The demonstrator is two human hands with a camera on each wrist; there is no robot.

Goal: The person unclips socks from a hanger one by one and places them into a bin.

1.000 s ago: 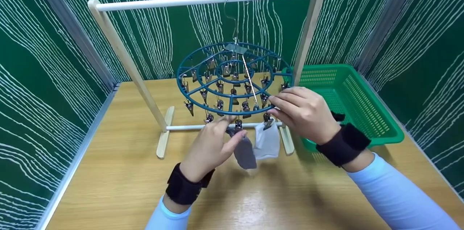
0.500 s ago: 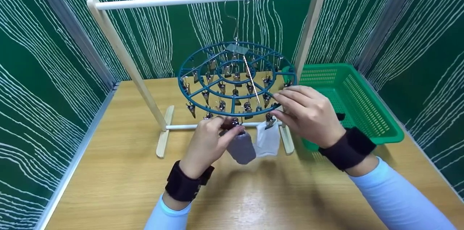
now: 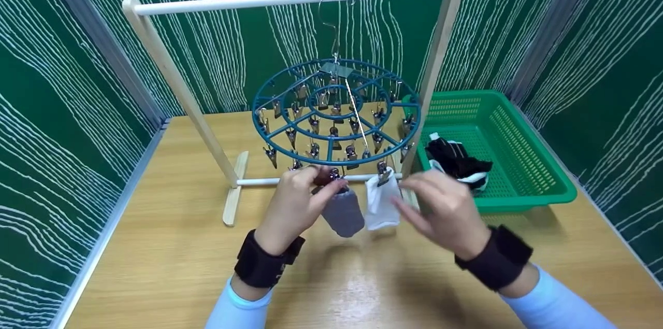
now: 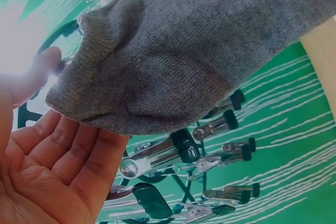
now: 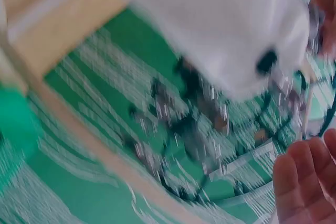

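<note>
In the head view my left hand (image 3: 294,202) pinches the cuff of a grey sock (image 3: 343,215) where it hangs from a clip at the front of a round blue clip hanger (image 3: 331,155). Up close, in the left wrist view, the thumb is by the cuff of the grey sock (image 4: 173,51) and the fingers lie behind it. A white sock (image 3: 382,203) hangs from the clip (image 3: 383,173) to its right. My right hand (image 3: 445,210), blurred and holding nothing, is just right of the white sock, fingers loosely bent; its fingers (image 5: 304,182) show in the right wrist view.
The hanger hooks over the white top bar (image 3: 233,4) of a wooden rack. Several unused metal clips (image 3: 314,124) dangle from its rings. On the right stands a green basket (image 3: 538,163) holding black-and-white cloth items (image 3: 458,160). Patterned green walls surround the wooden table (image 3: 171,261).
My right hand has let go of the hanger's rim and dropped down beside the white sock, uncovering the basket's contents. The left hand first closed in on the grey sock's cuff, then stayed there.
</note>
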